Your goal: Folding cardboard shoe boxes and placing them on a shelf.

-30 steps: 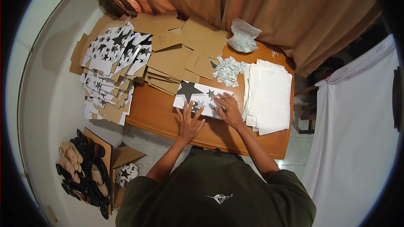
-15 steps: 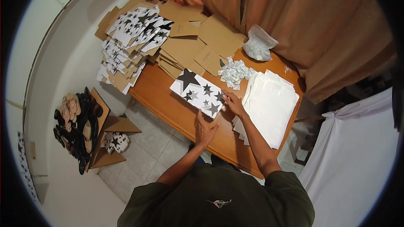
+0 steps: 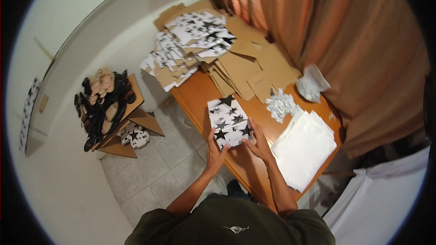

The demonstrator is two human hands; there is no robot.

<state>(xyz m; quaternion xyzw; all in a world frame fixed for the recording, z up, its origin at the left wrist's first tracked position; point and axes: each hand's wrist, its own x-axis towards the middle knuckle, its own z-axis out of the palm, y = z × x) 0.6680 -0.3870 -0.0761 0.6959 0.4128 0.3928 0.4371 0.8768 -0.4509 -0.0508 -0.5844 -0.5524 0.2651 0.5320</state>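
One star-printed box, swung end-on since my last look (now being carried, I judge), over the front of the table; left hand and right hand, part-curled, clasp opposite sides.

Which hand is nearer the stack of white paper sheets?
Right. The right hand is just left of the stack; the left hand is farther left, across the white star-patterned cardboard box.

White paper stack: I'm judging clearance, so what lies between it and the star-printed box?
The head view shows the right hand, on the star-printed box, then wooden tabletop before the white paper stack.
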